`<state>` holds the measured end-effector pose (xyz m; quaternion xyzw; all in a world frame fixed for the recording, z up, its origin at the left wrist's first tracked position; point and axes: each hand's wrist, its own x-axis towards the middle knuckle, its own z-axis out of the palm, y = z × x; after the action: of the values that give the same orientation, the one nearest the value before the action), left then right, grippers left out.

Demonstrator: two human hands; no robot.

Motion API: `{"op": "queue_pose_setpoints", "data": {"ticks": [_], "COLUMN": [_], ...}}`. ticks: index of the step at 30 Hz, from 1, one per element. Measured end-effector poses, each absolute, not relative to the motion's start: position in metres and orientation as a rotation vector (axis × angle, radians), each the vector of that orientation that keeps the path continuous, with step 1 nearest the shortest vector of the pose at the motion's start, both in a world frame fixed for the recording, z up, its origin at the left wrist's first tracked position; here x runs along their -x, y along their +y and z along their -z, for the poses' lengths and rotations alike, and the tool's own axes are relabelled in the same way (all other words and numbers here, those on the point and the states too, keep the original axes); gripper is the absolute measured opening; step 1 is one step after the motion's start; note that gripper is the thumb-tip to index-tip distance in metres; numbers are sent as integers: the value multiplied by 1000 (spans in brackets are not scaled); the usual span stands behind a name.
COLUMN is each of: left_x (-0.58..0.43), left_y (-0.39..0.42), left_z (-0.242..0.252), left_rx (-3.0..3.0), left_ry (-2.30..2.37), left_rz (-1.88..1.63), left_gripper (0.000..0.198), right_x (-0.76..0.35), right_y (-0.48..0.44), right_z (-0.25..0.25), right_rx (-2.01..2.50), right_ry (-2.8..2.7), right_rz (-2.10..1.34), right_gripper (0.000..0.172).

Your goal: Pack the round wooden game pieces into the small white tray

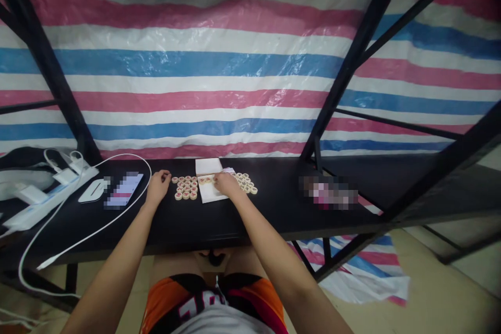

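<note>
Round Chinese chess pieces [187,188] with red characters lie in rows on the black table. To their left rests my left hand [158,188], loosely curved, its fingertips beside the nearest piece and nothing seen in it. My right hand [227,184] reaches over an open white box [213,195], fingers drawn together at a small row of pieces [205,180] inside. It seems to pinch a piece there, mostly covered by the fingers. More pieces [246,183], with dark characters, are grouped right of the box. The raised box lid [209,166] is at the back.
On the left are a white power strip [50,198] with plugs, a white cable [117,224], a white flat device [92,191] and a phone [125,190]. A blurred-out item [329,192] lies at right. Black metal posts [348,73] and a striped sheet [207,62] stand behind.
</note>
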<state>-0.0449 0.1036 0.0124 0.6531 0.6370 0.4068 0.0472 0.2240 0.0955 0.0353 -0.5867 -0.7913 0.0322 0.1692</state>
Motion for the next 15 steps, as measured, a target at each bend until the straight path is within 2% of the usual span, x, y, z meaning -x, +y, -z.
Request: {"op": "queue_pose_setpoints", "data": {"ticks": [7, 11, 15], "left_x": [-1, -51, -84], "left_y": [61, 20, -8], "left_z": [-42, -48, -29], "left_rx": [-2182, -2420, -2393], "left_ry": [1652, 1423, 1238], "left_rz": [-1565, -1202, -904], "left_gripper": [24, 22, 23], "right_x": [-216, -215, -226], "right_y": [107, 104, 68], "right_z": [-23, -32, -38], "right_rx": [1787, 1838, 1678], "right_ry": [-2228, -2124, -1950], "right_rz": [-21, -72, -128], "right_gripper": [21, 23, 19]}}
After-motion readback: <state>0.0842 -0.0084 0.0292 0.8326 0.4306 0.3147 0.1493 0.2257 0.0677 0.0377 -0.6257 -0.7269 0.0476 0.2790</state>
